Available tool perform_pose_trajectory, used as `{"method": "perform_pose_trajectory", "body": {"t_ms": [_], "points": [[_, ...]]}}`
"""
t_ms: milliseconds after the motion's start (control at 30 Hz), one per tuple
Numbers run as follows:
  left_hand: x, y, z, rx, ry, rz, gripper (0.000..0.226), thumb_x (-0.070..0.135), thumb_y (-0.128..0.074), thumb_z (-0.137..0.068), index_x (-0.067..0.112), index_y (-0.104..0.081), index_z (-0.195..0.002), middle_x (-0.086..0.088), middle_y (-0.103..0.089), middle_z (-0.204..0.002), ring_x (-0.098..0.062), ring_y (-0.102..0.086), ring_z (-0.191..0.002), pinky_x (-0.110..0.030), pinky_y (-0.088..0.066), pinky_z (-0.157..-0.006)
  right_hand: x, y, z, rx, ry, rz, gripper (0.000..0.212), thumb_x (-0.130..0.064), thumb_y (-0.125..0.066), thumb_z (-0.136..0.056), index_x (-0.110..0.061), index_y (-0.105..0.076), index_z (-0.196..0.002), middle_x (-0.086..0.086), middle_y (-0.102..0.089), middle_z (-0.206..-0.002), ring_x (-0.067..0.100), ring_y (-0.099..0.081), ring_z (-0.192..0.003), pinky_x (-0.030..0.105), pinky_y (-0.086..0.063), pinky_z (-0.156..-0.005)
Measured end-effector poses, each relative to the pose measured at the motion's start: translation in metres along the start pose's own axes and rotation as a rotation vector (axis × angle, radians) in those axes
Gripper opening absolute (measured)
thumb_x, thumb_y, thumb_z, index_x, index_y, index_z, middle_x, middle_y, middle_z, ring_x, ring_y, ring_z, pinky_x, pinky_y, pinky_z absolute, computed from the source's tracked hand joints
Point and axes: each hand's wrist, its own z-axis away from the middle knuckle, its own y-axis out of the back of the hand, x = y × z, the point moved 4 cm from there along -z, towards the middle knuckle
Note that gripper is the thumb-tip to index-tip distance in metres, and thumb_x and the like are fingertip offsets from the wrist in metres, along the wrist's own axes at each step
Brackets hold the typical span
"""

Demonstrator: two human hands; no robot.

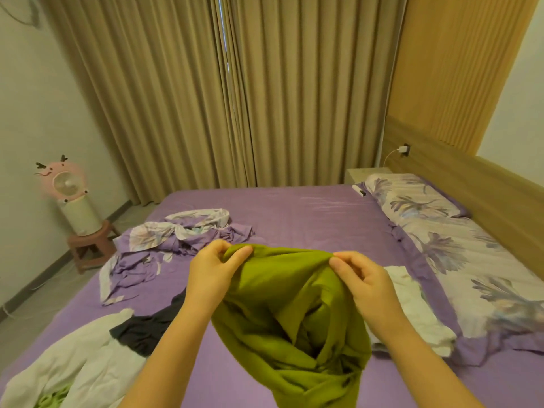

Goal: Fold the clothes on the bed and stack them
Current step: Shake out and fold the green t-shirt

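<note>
Both hands pinch the green garment (288,313) at its top edge, left hand (213,270) and right hand (363,282) apart, holding it centre frame over the purple bed (309,213).

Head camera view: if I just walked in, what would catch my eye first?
Most likely the olive-green garment, held up in the middle of the view with the left hand and right hand pinching its top edge. Behind it lies the purple bed, with a crumpled floral sheet to the left. A pink fan stands by the left wall.
</note>
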Motion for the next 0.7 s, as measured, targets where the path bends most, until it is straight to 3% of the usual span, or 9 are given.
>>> {"method": "perform_pose_trajectory", "body": {"t_ms": [67,133,233,300,400,500,567,633,700], "points": [[-0.016,-0.006,0.007,-0.032,0.023,-0.089,0.034,0.051,-0.064,-0.083,0.017,-0.062,-0.080,0.001,-0.062,-0.075,-0.019,-0.059,-0.073,-0.046,-0.049,-0.068,-0.009,0.000,-0.010,-0.006,-0.015,-0.060,0.018,-0.023,-0.054,-0.093,-0.014,-0.069,-0.087,0.005,-0.070,-0.082,0.017,-0.064,-0.078,0.031,-0.053,-0.072],[-0.014,-0.014,0.023,-0.043,-0.084,-0.017,0.031,0.061,-0.060,-0.080,0.032,-0.064,-0.089,0.014,-0.064,-0.089,-0.008,-0.060,-0.087,-0.039,-0.051,-0.077,-0.016,-0.007,-0.014,-0.056,-0.008,-0.095,0.025,-0.027,-0.051,-0.093,-0.008,-0.067,-0.086,0.015,-0.065,-0.080,0.018,-0.060,-0.074,0.036,-0.050,-0.072],[0.017,-0.040,0.058,-0.338,-0.205,0.183,0.045,0.059,-0.061,-0.073,0.039,-0.055,-0.112,0.028,-0.059,-0.110,0.003,-0.056,-0.105,-0.017,-0.045,-0.087,-0.021,-0.026,-0.012,-0.162,0.022,-0.020,0.025,-0.025,-0.052,-0.093,-0.006,-0.064,-0.084,0.011,-0.062,-0.076,0.011,-0.055,-0.073,0.032,-0.047,-0.068],[0.029,-0.060,0.071,-0.492,-0.187,0.299,0.056,0.044,-0.071,-0.071,0.038,-0.049,-0.123,0.025,-0.061,-0.114,0.003,-0.058,-0.105,-0.015,-0.046,-0.089,-0.017,-0.029,-0.013,-0.138,0.018,0.019,0.021,-0.021,-0.054,-0.094,-0.007,-0.066,-0.083,0.011,-0.065,-0.078,0.012,-0.057,-0.072,0.034,-0.048,-0.068],[0.033,-0.072,0.068,-0.398,-0.130,0.401,0.046,0.037,-0.071,-0.070,0.041,-0.055,-0.113,0.004,-0.069,-0.091,-0.011,-0.066,-0.084,-0.028,-0.053,-0.075,-0.006,-0.017,-0.017,-0.011,-0.052,0.035,0.020,-0.021,-0.060,-0.092,-0.006,-0.068,-0.080,0.013,-0.068,-0.075,0.017,-0.061,-0.069,0.039,-0.051,-0.068],[0.040,-0.076,0.062,-0.352,-0.208,0.309,0.029,0.036,-0.063,-0.074,0.043,-0.062,-0.102,0.010,-0.069,-0.086,-0.008,-0.062,-0.075,-0.022,-0.046,-0.064,0.004,-0.003,-0.011,0.073,-0.113,-0.007,0.018,-0.022,-0.062,-0.090,-0.007,-0.066,-0.080,0.017,-0.067,-0.072,0.022,-0.061,-0.064,0.039,-0.051,-0.061],[0.048,-0.079,0.059,-0.362,-0.267,0.299,0.031,0.024,-0.059,-0.078,0.043,-0.065,-0.101,0.017,-0.069,-0.092,-0.002,-0.061,-0.078,-0.019,-0.046,-0.068,0.010,0.003,-0.001,0.107,-0.154,-0.095,0.020,-0.025,-0.059,-0.090,-0.007,-0.065,-0.085,0.018,-0.067,-0.072,0.022,-0.062,-0.064,0.032,-0.051,-0.057],[0.056,-0.082,0.055,-0.392,-0.324,0.276,0.038,0.020,-0.056,-0.079,0.047,-0.067,-0.103,0.021,-0.066,-0.098,-0.002,-0.059,-0.086,-0.019,-0.047,-0.076,0.016,0.004,0.013,0.082,-0.204,-0.191,0.026,-0.032,-0.054,-0.091,-0.008,-0.064,-0.095,0.010,-0.071,-0.081,0.020,-0.067,-0.074,0.030,-0.054,-0.065],[0.062,-0.081,0.048,-0.412,-0.375,0.247,0.041,0.018,-0.055,-0.079,0.049,-0.067,-0.104,0.014,-0.061,-0.094,-0.003,-0.054,-0.079,-0.018,-0.044,-0.072,0.024,0.000,0.029,0.007,-0.240,-0.292,0.029,-0.032,-0.063,-0.087,-0.011,-0.061,-0.107,0.005,-0.072,-0.095,0.019,-0.069,-0.089,0.029,-0.055,-0.074]]}}
